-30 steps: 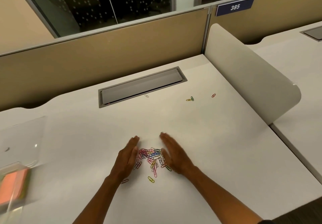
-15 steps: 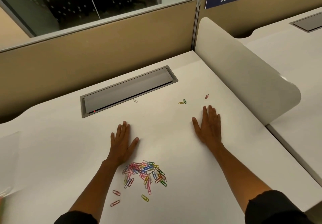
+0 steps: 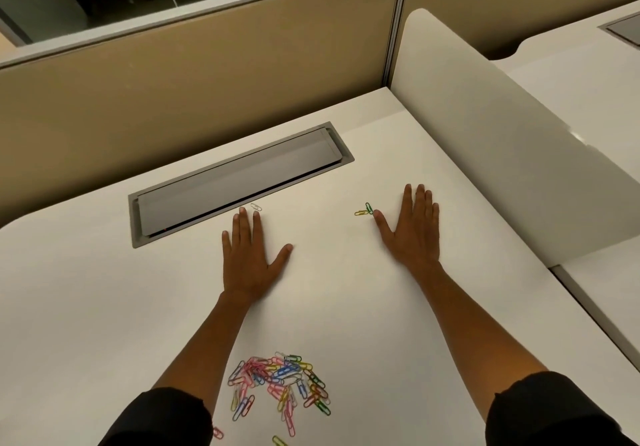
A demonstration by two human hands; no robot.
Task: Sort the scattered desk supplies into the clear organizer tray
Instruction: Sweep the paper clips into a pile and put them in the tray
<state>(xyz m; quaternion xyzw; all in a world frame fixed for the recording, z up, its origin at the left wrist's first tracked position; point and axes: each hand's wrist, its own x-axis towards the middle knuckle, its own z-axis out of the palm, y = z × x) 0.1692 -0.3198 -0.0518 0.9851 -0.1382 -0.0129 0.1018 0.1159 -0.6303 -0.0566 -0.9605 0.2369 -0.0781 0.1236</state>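
A pile of coloured paper clips (image 3: 280, 381) lies on the white desk (image 3: 104, 307) near the front edge, between my forearms. My left hand (image 3: 247, 255) lies flat on the desk, fingers straight, its fingertips just short of a single white paper clip (image 3: 256, 207). My right hand (image 3: 412, 227) also lies flat with fingers spread; its thumb tip sits right beside a yellow and a green paper clip (image 3: 364, 210). Neither hand holds anything. The clear organizer tray is out of view.
A grey cable hatch (image 3: 239, 182) is set into the desk behind my left hand. A tan partition (image 3: 207, 74) runs along the back, and a white curved divider (image 3: 502, 154) stands on the right. Stray clips (image 3: 217, 432) lie at the front edge.
Both hands left the pile and slid forward across the desk, the left toward the white clip, the right toward the yellow and green clips. The camera moved forward; the tray left the view.
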